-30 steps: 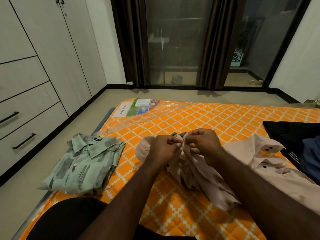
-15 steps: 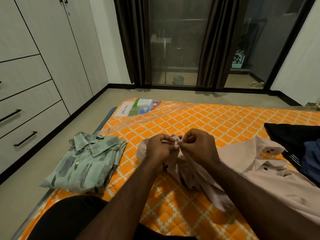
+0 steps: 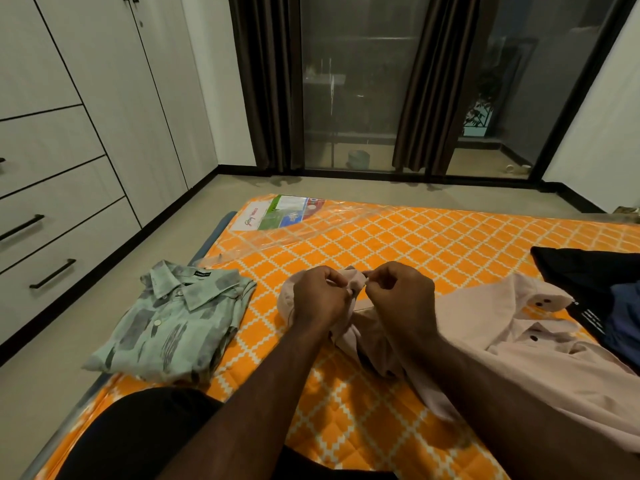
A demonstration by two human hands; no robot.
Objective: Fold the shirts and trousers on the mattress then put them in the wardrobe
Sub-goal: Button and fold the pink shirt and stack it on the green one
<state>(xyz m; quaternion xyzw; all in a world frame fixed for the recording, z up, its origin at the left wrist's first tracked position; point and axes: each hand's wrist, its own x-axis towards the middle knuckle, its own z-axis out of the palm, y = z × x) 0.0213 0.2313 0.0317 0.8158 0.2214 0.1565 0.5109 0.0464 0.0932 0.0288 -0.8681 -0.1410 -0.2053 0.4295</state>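
On mattress (image 3: 415, 244), L+R hands (image 3: 320, 299) (image 3: 403, 299) pinch shirt (image 3: 485, 323) (pink).

Bedroom in a home: an orange quilted mattress (image 3: 433, 244), its far corner under clear plastic wrap (image 3: 277, 233), lies low across the lower frame. A pale built-in wardrobe (image 3: 104, 98) with drawers fills the left side; dark curtains (image 3: 266, 81) flank a glass door (image 3: 349, 98) at top centre. A folded green shirt (image 3: 173, 323) and a pale pink shirt (image 3: 485, 317) lie on the mattress.
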